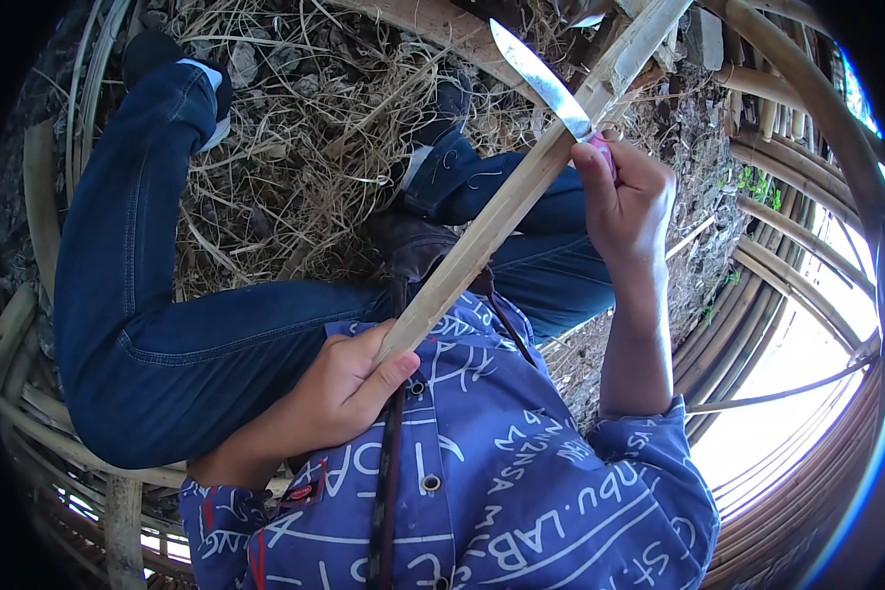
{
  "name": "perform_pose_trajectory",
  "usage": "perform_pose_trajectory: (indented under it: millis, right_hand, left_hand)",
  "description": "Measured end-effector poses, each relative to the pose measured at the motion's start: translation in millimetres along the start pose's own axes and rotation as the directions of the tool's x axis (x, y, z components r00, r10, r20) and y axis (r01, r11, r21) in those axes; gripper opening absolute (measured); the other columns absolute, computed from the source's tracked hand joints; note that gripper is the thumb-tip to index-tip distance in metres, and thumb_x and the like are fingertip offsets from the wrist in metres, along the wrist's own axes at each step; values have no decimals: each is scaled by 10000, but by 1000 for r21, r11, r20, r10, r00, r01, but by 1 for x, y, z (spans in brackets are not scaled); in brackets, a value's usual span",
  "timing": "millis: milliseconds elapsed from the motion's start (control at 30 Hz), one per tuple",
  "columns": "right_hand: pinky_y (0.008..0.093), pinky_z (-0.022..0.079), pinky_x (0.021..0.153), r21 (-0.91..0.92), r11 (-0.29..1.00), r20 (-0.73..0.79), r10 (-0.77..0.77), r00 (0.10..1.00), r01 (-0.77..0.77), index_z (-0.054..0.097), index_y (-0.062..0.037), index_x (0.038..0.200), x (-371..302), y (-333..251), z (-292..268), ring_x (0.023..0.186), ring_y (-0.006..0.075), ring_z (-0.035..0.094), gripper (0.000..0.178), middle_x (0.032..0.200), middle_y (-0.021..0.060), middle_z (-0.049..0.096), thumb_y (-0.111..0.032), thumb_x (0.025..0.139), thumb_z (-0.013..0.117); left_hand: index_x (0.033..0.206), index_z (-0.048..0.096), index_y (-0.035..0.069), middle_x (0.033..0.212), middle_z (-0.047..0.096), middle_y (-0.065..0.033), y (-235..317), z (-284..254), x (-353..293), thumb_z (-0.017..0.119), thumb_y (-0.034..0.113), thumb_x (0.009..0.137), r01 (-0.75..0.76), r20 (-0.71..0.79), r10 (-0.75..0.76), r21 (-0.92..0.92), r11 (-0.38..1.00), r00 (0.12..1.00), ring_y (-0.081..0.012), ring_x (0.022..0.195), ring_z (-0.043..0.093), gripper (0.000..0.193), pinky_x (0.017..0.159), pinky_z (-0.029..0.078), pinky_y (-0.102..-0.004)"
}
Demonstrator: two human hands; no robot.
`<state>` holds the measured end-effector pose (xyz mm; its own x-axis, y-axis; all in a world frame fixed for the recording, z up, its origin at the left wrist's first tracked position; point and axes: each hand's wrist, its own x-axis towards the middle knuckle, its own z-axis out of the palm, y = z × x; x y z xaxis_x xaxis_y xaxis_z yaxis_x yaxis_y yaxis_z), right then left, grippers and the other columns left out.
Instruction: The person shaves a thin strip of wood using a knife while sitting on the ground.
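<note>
Wood strip (504, 209) held w/ L hand (352, 385), knife (551, 90) w/ R hand (627, 195).

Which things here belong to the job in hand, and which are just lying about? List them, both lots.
Belongs to the job:
- long pale strip, lower end gripped by the left hand
- knife, pink-handled, in the right hand

Just lying or standing about:
- loose straw-like strands on the ground
- bamboo poles at the right, untouched

Glossy metal blade (541, 81), matt wooden strip (494, 222)
</note>
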<state>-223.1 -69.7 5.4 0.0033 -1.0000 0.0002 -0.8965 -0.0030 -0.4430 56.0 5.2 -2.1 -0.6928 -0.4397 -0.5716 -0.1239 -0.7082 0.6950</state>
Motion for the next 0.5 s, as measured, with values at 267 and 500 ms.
perform_pose_trajectory:
  millis: [267, 500]
  right_hand:
    - [340, 353, 418, -12, 1000, -22, -11, 1000, 11, 544, -45, 608, 2, 2, 1, 402, 265, 423, 481, 467, 107, 418, -461, 816, 664]
    - [329, 355, 423, 31, 1000, -40, -4, 999, 6, 579, -43, 615, 6, 7, 1, 409, 245, 434, 455, 475, 107, 436, -440, 819, 670]
  left_hand:
    - [1135, 541, -18, 576, 454, -38, 0, 0, 0, 505, 191, 959, -19, -8, 20, 46, 999, 1000, -85, 501, 451, 275, 493, 359, -259]
    - [1131, 546, -16, 569, 443, -36, -1, 0, 0, 503, 185, 959, -21, -17, 22, 25, 999, 1000, -78, 498, 443, 268, 488, 357, -259]
